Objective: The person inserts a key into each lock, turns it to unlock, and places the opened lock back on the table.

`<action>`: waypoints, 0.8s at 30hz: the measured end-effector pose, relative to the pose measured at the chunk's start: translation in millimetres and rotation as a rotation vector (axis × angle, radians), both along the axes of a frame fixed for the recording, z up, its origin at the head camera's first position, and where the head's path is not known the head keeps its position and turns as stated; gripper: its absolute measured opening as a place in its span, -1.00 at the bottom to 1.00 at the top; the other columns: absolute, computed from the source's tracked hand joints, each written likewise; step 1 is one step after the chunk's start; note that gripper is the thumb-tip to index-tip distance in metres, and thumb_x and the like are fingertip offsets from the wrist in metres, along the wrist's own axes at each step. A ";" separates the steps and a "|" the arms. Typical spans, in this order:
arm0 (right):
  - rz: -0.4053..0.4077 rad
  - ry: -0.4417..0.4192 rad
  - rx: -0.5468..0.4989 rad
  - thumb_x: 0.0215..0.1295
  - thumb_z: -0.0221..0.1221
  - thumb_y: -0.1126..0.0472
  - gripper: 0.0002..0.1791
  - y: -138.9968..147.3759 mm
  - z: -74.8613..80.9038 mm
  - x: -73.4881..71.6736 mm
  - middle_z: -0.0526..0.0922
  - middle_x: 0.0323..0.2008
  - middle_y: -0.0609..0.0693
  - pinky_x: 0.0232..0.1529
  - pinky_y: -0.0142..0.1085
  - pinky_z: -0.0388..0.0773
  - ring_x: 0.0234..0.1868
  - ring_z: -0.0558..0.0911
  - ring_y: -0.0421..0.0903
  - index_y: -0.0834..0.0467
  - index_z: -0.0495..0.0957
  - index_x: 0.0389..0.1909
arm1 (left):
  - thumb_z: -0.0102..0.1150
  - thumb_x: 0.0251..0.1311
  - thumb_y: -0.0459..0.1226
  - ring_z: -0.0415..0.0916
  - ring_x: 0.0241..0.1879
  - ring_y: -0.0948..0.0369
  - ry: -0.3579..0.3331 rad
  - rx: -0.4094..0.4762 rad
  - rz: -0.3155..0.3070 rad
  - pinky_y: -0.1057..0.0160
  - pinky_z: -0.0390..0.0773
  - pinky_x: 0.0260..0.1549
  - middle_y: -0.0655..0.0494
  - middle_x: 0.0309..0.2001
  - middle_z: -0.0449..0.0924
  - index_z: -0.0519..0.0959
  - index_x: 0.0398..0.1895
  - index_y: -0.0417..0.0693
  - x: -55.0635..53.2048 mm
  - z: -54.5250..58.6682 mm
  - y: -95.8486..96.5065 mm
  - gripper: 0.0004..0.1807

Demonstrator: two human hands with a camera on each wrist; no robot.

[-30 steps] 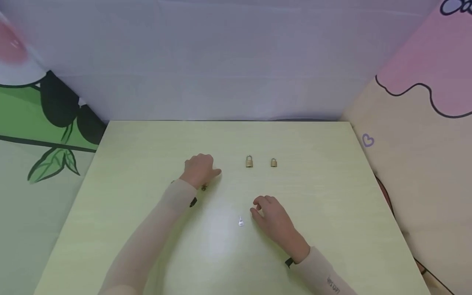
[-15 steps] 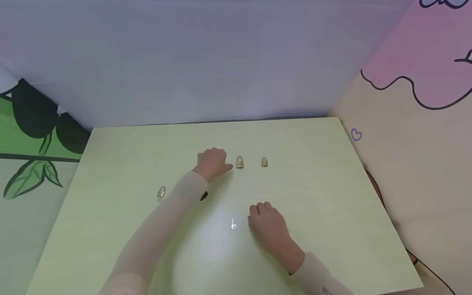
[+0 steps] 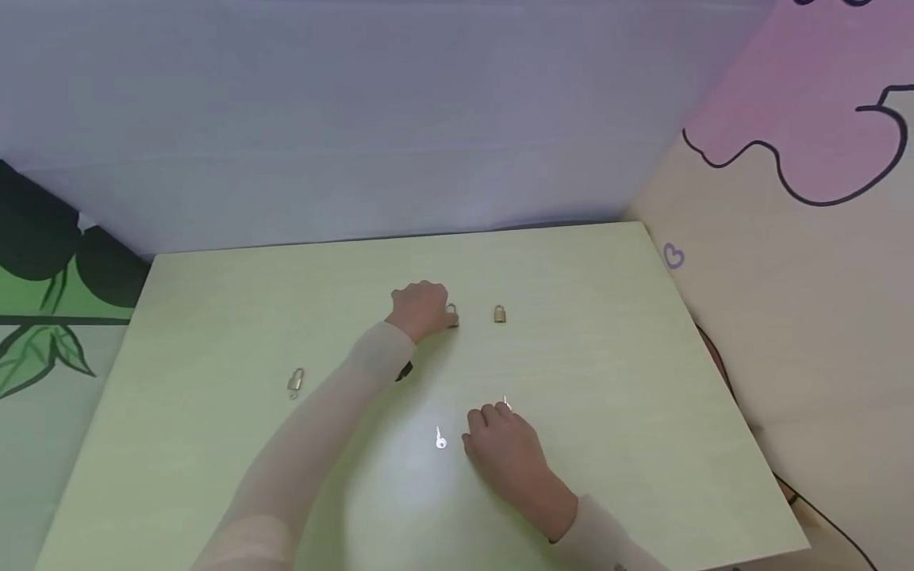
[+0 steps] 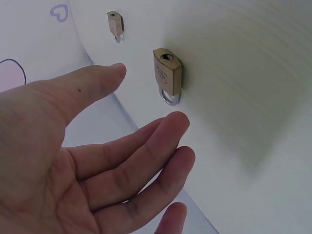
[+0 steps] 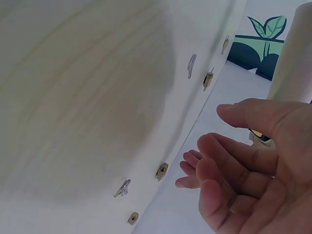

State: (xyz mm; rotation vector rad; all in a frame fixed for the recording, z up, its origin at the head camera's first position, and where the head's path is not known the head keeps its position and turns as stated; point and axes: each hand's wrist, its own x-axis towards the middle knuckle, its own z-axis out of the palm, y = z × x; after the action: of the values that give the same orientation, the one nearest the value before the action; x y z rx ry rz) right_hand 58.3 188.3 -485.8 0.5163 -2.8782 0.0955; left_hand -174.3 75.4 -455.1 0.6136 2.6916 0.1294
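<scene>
My left hand (image 3: 421,309) reaches over the far middle of the table, its thumb overlapping a brass padlock (image 3: 453,319) in the head view. In the left wrist view, thumb and fingers are spread apart beside that padlock (image 4: 168,73), with nothing between them. A smaller brass padlock (image 3: 500,314) lies to its right. My right hand (image 3: 507,452) hovers nearer the front with loosely bent fingers, holding nothing in the right wrist view. One silver key (image 3: 440,438) lies left of it; other silver keys (image 5: 123,188) partly hide behind its knuckles in the head view.
Further left on the pale table (image 3: 214,317) lies a padlock (image 3: 296,381) with a silver piece at its lower end. Another padlock (image 5: 208,79) shows in the right wrist view, hidden behind the left sleeve from above. A pale wall (image 3: 357,119) rises behind the table.
My left hand has moved right, up to the larger padlock. The head view has shifted, and the leftmost padlock has come out from behind the sleeve. Silver now shows beyond the right hand's knuckles.
</scene>
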 end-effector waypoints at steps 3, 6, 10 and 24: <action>-0.001 -0.007 0.008 0.12 0.41 0.13 -0.67 -0.2 0.0 1.5 0.45 -0.56 -0.04 -0.54 -0.36 0.35 -0.53 0.36 -0.09 0.16 0.43 -0.52 | 0.21 0.30 0.05 0.42 -0.45 0.11 -0.008 -0.004 0.007 -0.14 0.48 -0.10 0.07 -0.47 0.53 0.59 -0.36 -0.08 -1.6 -3.0 6.1 -0.63; -0.001 0.010 0.013 0.08 0.42 0.12 -0.64 0.5 -0.7 2.8 0.42 -0.58 -0.06 -0.55 -0.37 0.33 -0.53 0.36 -0.10 0.13 0.40 -0.56 | 0.21 0.31 0.03 0.43 -0.42 0.10 -0.020 -0.013 0.007 -0.18 0.45 -0.05 0.07 -0.46 0.55 0.60 -0.35 -0.08 -3.5 -5.8 11.7 -0.65; -0.008 0.036 0.003 0.04 0.44 0.13 -0.63 2.1 -1.7 3.8 0.42 -0.60 -0.07 -0.58 -0.38 0.29 -0.54 0.37 -0.11 0.12 0.39 -0.59 | 0.19 0.33 0.01 0.42 -0.43 0.09 -0.032 -0.026 -0.004 -0.19 0.43 -0.02 0.07 -0.49 0.50 0.56 -0.41 -0.08 -7.3 -10.5 17.6 -0.65; 0.003 0.076 -0.064 -0.03 0.47 0.15 -0.60 3.6 -7.1 3.9 0.35 -0.63 -0.07 -0.53 -0.34 0.33 -0.55 0.34 -0.11 0.13 0.37 -0.60 | 0.14 0.33 0.04 0.38 -0.50 0.12 -0.064 -0.038 0.023 0.03 0.45 -0.35 0.10 -0.57 0.35 0.51 -0.51 -0.07 -13.9 -29.0 19.2 -0.59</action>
State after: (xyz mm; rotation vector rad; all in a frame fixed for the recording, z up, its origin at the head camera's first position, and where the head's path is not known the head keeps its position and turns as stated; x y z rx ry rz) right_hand 62.2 191.9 -492.9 0.5015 -2.7900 0.1642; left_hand -188.2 94.6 -484.1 0.5581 2.6337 0.1023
